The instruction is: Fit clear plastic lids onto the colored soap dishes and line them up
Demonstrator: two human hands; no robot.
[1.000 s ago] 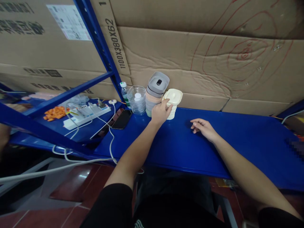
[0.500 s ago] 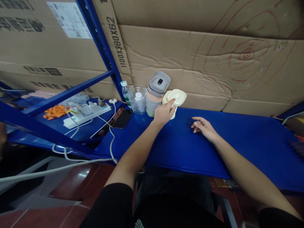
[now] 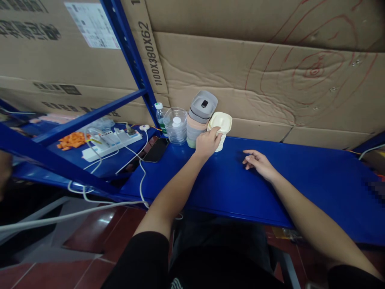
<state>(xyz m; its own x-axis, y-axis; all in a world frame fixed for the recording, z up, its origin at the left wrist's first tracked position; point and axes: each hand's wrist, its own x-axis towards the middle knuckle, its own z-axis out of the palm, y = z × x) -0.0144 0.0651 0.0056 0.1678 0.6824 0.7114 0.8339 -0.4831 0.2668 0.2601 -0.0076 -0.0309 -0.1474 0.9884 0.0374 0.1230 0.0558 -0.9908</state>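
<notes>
My left hand [image 3: 208, 142] is closed on the near edge of a cream-coloured lid [image 3: 221, 121]. The lid rests on top of a stack of cream containers [image 3: 221, 141], which my fingers partly hide. My right hand [image 3: 258, 162] rests over the blue tabletop [image 3: 240, 192], holding nothing, its fingers loosely bent and apart. Just left of the cream stack stands a stack of grey, peach and green containers [image 3: 197, 129], topped by a tilted grey lid [image 3: 204, 104] with a dark slot. Beside it are nested clear plastic containers [image 3: 176, 130].
A water bottle [image 3: 161, 118] stands behind the clear containers. A dark phone [image 3: 156, 150] lies on the table at left. Past the blue frame post are a white power strip [image 3: 112, 144], cables and orange pieces [image 3: 72, 141]. Cardboard [image 3: 216, 72] backs the table.
The cream lid has shifted slightly left and now sits more squarely over its stack. My left hand stays at its edge. My right hand has hardly moved.
</notes>
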